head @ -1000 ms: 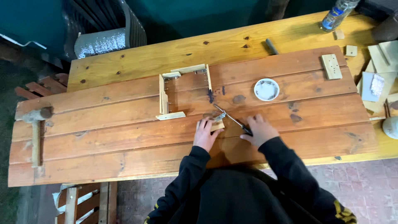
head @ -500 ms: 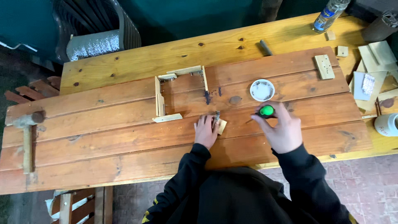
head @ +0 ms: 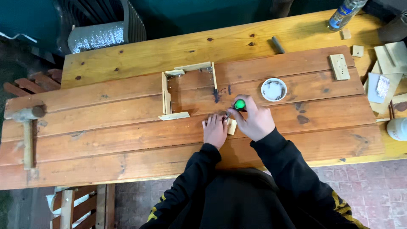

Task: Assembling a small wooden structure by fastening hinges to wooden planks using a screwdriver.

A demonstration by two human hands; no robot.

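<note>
Near the middle of the worktop (head: 127, 59), toward its near edge, the left hand (head: 215, 130) lies flat with fingers spread, pressing down a small pale wood block (head: 231, 126). The right hand (head: 254, 121) has its grip closed around a green-handled screwdriver (head: 239, 104), tip angled down at the block just beside the left fingertips. A three-sided wooden frame (head: 186, 91) stands just beyond, a small white dish (head: 273, 89) lies to its right, and a mallet (head: 26, 127) rests by the left edge.

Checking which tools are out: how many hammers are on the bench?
1: the hammer lies at the bench's far left edge, head away from the person, well clear of both hands. Others may be out of frame.
</note>
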